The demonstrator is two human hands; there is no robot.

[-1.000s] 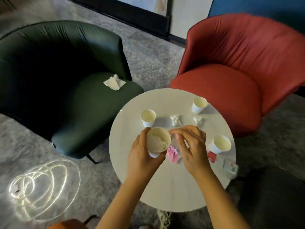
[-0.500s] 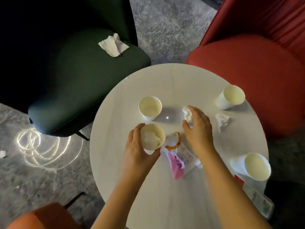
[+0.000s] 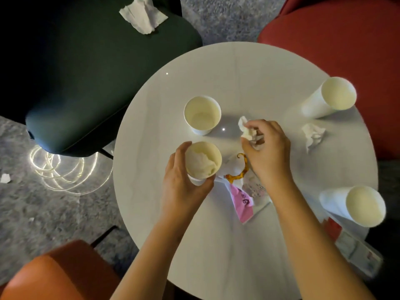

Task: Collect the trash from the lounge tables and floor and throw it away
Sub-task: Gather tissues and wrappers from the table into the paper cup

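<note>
Gripping upright paper cup [image 3: 214,150] (mouth up, wad [image 3: 201,164] inside) with left hand [image 3: 181,185], pinching crumpled tissue [image 3: 249,133] just far-right of it with right hand [image 3: 270,152].

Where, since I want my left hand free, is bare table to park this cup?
Bare table beyond the empty cup, and the near part below the pink wrapper. Crowded around that wrapper, the tissue and right-edge cups.
</note>
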